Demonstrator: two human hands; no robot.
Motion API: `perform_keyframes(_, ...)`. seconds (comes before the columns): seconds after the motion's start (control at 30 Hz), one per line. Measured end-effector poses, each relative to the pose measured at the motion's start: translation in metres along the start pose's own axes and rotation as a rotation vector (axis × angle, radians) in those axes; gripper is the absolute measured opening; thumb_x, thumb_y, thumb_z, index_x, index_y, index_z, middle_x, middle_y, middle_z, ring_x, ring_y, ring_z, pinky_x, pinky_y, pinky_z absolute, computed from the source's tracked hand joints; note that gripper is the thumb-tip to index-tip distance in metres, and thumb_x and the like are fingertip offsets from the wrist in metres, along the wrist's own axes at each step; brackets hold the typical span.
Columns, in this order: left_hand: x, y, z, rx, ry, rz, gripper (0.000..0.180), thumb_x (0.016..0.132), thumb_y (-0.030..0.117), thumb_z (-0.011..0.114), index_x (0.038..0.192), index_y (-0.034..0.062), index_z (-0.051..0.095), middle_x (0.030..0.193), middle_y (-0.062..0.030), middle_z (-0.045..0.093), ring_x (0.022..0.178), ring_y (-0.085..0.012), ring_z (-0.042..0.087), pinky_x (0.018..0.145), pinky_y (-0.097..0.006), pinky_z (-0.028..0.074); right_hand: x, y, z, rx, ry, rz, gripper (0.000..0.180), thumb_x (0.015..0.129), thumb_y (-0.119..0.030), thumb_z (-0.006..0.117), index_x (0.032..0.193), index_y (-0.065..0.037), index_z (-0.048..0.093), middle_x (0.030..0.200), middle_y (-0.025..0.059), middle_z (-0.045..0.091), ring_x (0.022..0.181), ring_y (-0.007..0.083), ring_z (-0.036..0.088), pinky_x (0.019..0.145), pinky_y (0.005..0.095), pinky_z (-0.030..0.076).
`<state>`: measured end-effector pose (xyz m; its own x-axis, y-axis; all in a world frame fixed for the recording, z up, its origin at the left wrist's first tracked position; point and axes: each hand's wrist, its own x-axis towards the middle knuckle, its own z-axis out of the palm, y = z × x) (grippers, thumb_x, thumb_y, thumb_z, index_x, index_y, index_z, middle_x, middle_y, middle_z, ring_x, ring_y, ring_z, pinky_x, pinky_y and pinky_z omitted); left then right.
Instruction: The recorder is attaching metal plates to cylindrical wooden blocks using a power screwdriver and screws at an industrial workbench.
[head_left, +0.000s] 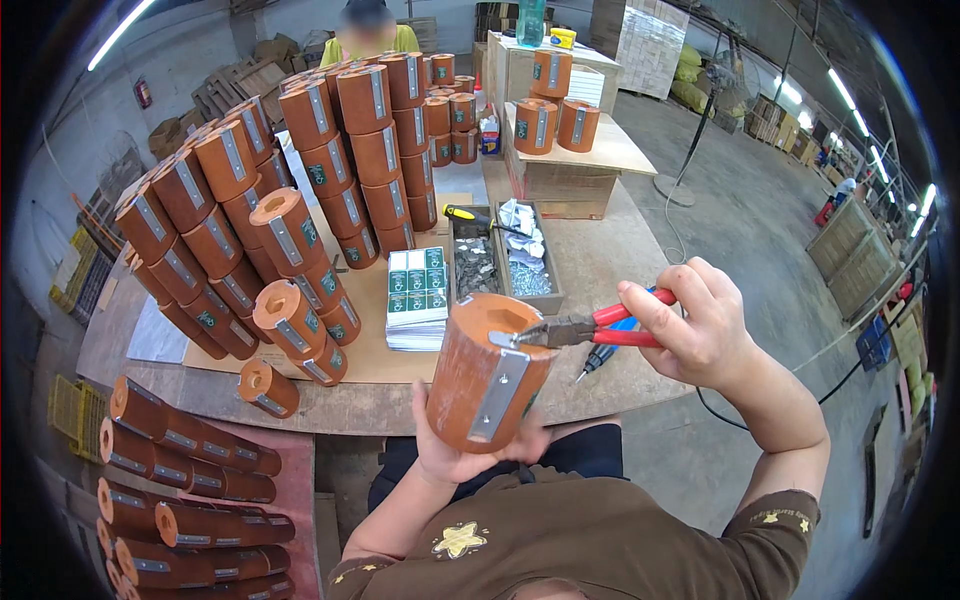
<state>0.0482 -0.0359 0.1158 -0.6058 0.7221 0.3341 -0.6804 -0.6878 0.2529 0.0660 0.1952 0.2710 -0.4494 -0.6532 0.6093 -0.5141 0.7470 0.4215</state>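
Observation:
My left hand (455, 455) cups the bottom of a brown cylindrical part (478, 365) with a square hole in its top and a metal strip (497, 395) down its side. The part is held upright above my lap, close to the table's front edge. My right hand (695, 322) grips red-handled pliers (590, 330). The plier jaws pinch the top end of the metal strip at the cylinder's rim.
Stacks of the same brown cylinders (290, 200) fill the left of the table (620, 270). A pile of green-and-white label sheets (417, 295) and a two-part tray of small metal pieces (505, 262) lie in the middle. More cylinders (180, 500) lie low at left. Another person (370, 30) stands at the back.

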Motion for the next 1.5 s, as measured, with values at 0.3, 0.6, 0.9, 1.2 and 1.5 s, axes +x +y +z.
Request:
perform_keyframes(0.3,-0.009,0.017,-0.024,0.882,0.203,0.403,0.088,0.065,0.045,0.072,0.132,0.0134,0.024,0.124,-0.0164,0.039,0.112,-0.0324,0.045,0.072,-0.046,0.05,-0.005,-0.001,0.014,0.028,-0.023,0.092,0.05,0.051,-0.012,0.066,0.101,-0.011,0.06,0.069,0.0025,0.043,0.057,0.0159,0.042,0.047,0.0275,0.034)
perform_keyframes(0.6,-0.005,0.004,-0.003,0.276,0.048,0.145,0.099,0.065,0.078,0.041,0.136,0.0136,0.015,0.127,-0.0168,0.037,0.108,-0.0314,0.047,0.082,-0.042,0.045,-0.006,0.001,0.013,-0.065,0.069,-0.009,0.045,0.054,-0.014,0.065,0.099,-0.012,0.061,0.069,0.0019,0.043,0.055,0.0137,0.04,0.046,0.026,0.033)
perform_keyframes(0.9,-0.014,0.014,-0.016,0.248,-0.013,0.237,0.085,0.074,0.066,0.046,0.134,0.0111,0.02,0.124,-0.0165,0.04,0.105,-0.0299,0.051,0.064,-0.037,0.054,-0.001,0.003,0.016,-0.05,0.068,0.025,0.045,0.054,-0.013,0.065,0.099,-0.012,0.061,0.068,0.0017,0.043,0.053,0.0135,0.039,0.045,0.0256,0.032)
perform_keyframes(1.2,-0.01,0.015,0.0,0.333,0.24,0.228,0.08,0.077,0.056,0.046,0.137,0.0186,0.008,0.127,-0.0203,0.035,0.104,-0.0376,0.052,0.076,-0.047,0.05,-0.002,0.001,0.018,-0.041,0.014,0.026,0.041,0.058,-0.011,0.065,0.099,-0.012,0.06,0.067,0.0016,0.042,0.054,0.0139,0.04,0.044,0.0267,0.031)
perform_keyframes(1.5,-0.007,0.043,-0.032,0.773,0.27,0.419,0.09,0.061,0.015,0.072,0.131,0.0104,0.016,0.125,-0.0134,0.037,0.118,-0.0272,0.04,0.094,-0.041,0.039,0.008,0.007,0.039,-0.009,-0.021,0.124,0.046,0.057,-0.01,0.067,0.102,-0.011,0.058,0.069,0.0037,0.044,0.059,0.0178,0.045,0.048,0.0292,0.035)
